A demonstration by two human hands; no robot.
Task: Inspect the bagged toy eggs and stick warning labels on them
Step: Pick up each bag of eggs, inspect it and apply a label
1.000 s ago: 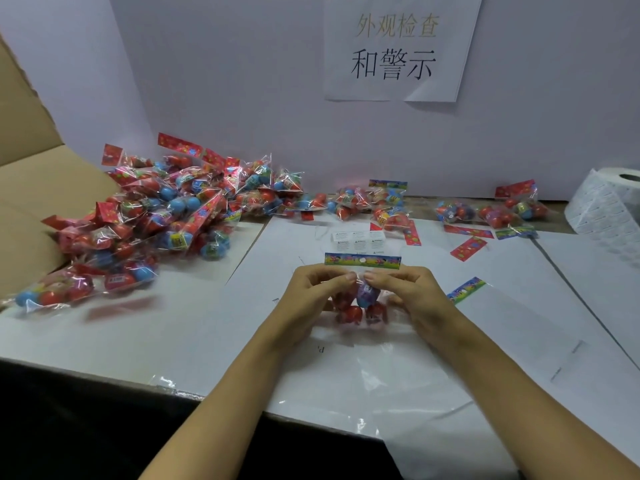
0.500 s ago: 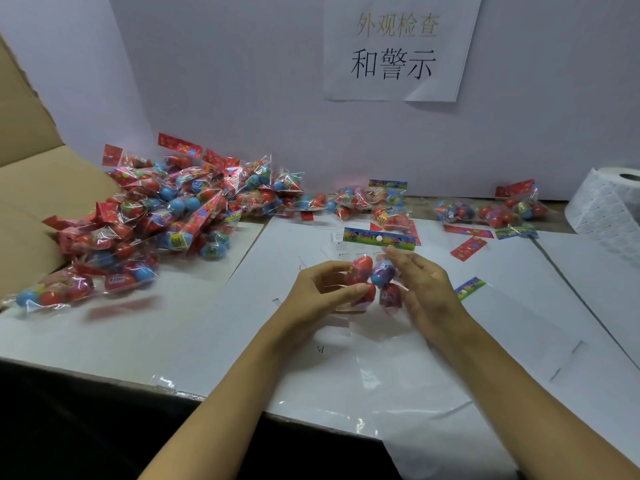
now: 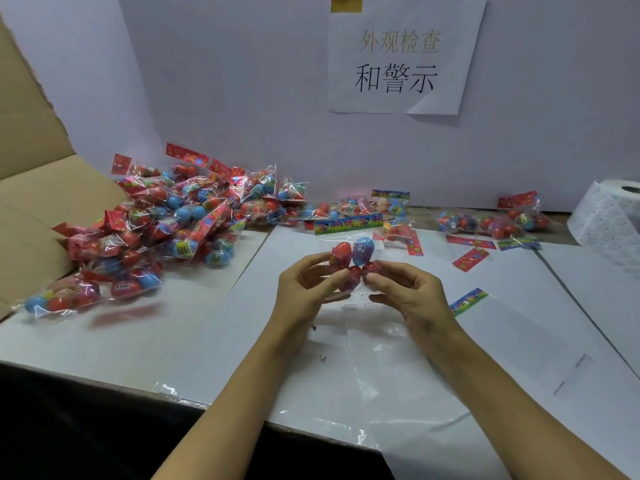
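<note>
Both bare forearms reach forward from the bottom edge, converging mid-frame. Left hand point(image 3: 304, 289) raised, palm turned inward, fingers curled — thumb and fingertips pinching. Right hand point(image 3: 412, 292) mirrors it, palm facing left, fingers bent, thumb tucked underneath — also pinching. Fingertips of the two hands nearly meet.

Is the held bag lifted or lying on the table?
Lifted: both hands, left and right, hold the bag above the table.

Dim, bluish light is falling evenly; soft shadows are lying under the bag pile point(image 3: 166, 230), whose near edge is blurring; wide-angle bending is warping the edges.
</note>
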